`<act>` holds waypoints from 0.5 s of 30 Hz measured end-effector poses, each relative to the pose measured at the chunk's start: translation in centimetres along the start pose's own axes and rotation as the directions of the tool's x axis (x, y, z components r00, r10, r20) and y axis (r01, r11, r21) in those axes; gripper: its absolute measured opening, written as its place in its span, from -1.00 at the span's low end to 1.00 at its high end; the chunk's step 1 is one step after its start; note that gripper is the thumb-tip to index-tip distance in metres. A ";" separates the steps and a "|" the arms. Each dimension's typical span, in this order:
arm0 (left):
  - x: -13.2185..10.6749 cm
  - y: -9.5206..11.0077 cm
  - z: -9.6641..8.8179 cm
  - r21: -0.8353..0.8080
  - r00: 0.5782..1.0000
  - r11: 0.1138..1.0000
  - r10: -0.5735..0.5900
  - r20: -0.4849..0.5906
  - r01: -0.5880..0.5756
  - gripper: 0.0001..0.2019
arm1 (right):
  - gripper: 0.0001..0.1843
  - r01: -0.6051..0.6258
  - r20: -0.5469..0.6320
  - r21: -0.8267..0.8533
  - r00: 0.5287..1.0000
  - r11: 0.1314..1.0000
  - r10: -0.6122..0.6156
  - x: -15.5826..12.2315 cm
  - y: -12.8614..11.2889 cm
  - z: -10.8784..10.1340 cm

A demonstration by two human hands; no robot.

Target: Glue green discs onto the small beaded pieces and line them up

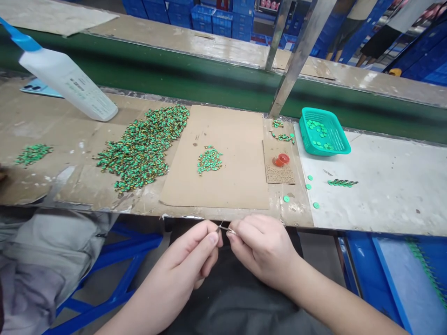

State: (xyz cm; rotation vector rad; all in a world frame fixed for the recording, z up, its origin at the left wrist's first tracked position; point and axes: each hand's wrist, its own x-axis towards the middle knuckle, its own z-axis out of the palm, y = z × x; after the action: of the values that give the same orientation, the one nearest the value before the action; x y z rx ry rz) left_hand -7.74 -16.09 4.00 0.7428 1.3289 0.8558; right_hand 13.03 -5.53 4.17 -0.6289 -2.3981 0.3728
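Note:
Just off the table's front edge, above my lap, both hands meet fingertip to fingertip. My left hand is closed in a pinch on something small and dark, mostly hidden by the thumb and forefinger. Closed too, my right hand grips a thin, pale, pointed tool whose tip reaches the left fingertips. Beyond them, a small pile of green and gold pieces lies on a cardboard sheet. A much larger heap of similar pieces spreads to its left.
A white bottle with a blue nozzle stands back left, by a phone. Right of the cardboard are a small red cup, a green basket of discs and a row of pieces. Another person's leg is at left.

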 end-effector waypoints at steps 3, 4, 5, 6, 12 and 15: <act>0.0 0.4 0.2 0.036 1.000 0.999 0.018 -0.015 -0.018 -0.29 | -0.53 -0.033 -0.001 -0.009 0.999 0.999 0.033 -0.2 -0.1 0.5; -0.1 0.5 0.3 0.048 1.000 0.999 0.022 -0.018 -0.021 -0.29 | -0.54 -0.048 -0.007 -0.013 0.999 0.999 0.048 -0.2 0.0 0.6; -0.2 0.6 0.3 0.060 1.000 0.998 0.024 -0.020 -0.023 -0.30 | -0.54 -0.065 -0.021 -0.020 0.998 0.998 0.065 -0.3 0.2 0.7; -0.2 0.6 0.4 0.074 1.000 0.997 0.025 -0.018 -0.024 -0.30 | -0.54 -0.087 -0.039 -0.031 0.996 0.996 0.086 -0.4 0.3 0.7; -0.4 0.1 0.5 0.083 1.000 0.997 0.004 -0.015 -0.003 -0.30 | -0.58 -0.049 -0.026 0.020 0.998 0.999 0.049 -0.7 0.0 0.4; -0.4 -0.5 0.2 0.094 1.000 0.996 -0.002 -0.026 0.005 -0.31 | -0.55 -0.024 0.004 0.023 1.000 0.999 0.024 -0.7 -0.3 0.6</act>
State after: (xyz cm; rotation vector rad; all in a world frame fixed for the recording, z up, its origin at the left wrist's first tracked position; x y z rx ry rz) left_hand -7.53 -16.71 3.78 0.8047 1.4004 0.8071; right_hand 13.05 -6.25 3.49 -0.6477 -2.3880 0.4115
